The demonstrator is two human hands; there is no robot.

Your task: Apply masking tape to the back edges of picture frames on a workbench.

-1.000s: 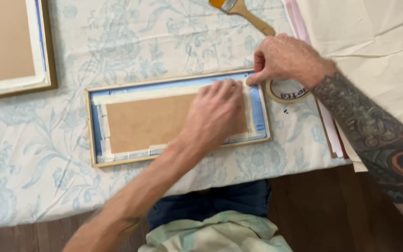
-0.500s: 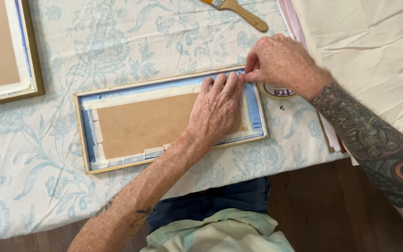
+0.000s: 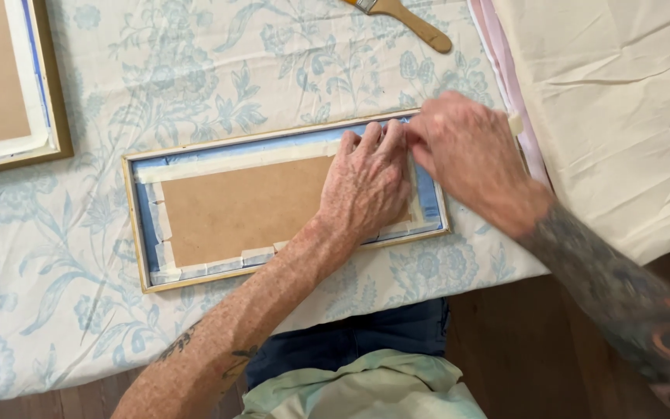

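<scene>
Masking tape [image 3: 273, 157] along the top edge of the face-down picture frame [image 3: 139, 233], mid-frame on the floral tablecloth [image 3: 195, 77], is being pressed flat by the open left hand [image 3: 366, 182] while the right hand [image 3: 467, 155], fingers curled, pinches its end at the upper-right corner, which next needs firm smoothing.

A pale floral cloth in blue and white [image 3: 219, 62] covers the bench; a wooden-handled paintbrush [image 3: 401, 15] lies at its top edge; a second gold-edged picture frame with brown backing board [image 3: 9, 93] sits at the upper left, partly cut off; a creased cream sheet [image 3: 622, 101] spreads at the right; dark wooden floor [image 3: 498, 349] shows below.
</scene>
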